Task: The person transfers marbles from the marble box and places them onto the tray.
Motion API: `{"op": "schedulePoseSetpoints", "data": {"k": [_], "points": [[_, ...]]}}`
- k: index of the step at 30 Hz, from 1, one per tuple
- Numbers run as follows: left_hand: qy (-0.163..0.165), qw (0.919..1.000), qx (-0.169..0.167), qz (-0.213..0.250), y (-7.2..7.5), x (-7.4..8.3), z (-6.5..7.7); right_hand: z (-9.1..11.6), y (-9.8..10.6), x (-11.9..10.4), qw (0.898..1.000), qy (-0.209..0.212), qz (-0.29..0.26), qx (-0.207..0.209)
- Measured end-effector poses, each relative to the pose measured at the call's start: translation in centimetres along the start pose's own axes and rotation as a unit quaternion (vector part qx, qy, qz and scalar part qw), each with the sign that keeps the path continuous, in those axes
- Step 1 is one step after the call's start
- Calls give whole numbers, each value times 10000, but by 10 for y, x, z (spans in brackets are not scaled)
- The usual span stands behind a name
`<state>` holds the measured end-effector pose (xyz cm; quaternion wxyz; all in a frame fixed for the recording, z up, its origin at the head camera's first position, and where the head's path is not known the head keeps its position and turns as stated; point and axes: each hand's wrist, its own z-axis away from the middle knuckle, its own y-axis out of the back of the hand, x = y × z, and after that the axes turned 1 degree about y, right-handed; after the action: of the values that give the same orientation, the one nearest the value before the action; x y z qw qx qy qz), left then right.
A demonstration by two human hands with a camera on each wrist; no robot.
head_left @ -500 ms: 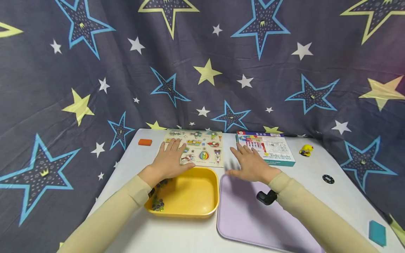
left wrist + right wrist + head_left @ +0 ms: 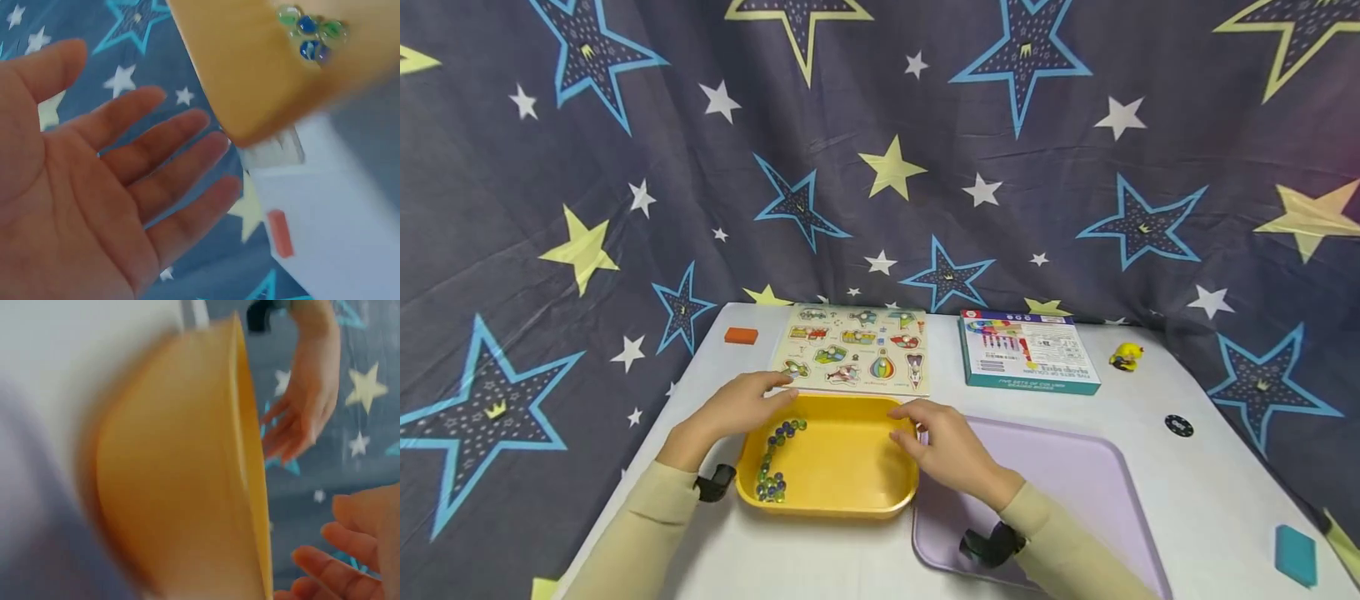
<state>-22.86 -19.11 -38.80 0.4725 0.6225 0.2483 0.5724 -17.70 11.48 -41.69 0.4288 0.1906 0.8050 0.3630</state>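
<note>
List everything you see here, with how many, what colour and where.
Tub: one, yellow, front centre of the table
Marbles: several, too small to count surely, green and blue, along the tub's left side
Tray: one, lilac, right of the tub
Puzzle: one, cream with coloured pictures, behind the tub
Box: one, white and teal, behind the tray
Orange block: one, back left
Toy: one, yellow and black, right of the box
Chip: one, black, right of the tray
Teal block: one, front right
Table: one, white, underneath
Cloth: dark with stars, behind
Wristbands: two, black, one per wrist
Sleeves: two, beige
Left hand: one, near the tub's left rim
Right hand: one, at its right rim
</note>
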Motion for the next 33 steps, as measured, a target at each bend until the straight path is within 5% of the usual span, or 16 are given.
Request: {"op": "schedulePoseSetpoints", "data": {"k": [8,13,20,27,33], "points": [[286,9919,8,1235,-21,-30,11,7,-47,-35,9950,-3,-835,-539],[526,9800,225,1903,-38,-43,9,-5,-67,-42,9832,-459,-1329,-1160],[974,9538,449,2806,-61,-61,10,-24,-89,-50,9592,-847,-1533,-2221],[1353,9162,791,3687,-71,-61,9,-39,-109,-56,9600,-604,-1283,-2413],[1484,9117,956,3709,-75,-61,10,-41,-117,-60,9459,-841,-1698,-2634]]}}
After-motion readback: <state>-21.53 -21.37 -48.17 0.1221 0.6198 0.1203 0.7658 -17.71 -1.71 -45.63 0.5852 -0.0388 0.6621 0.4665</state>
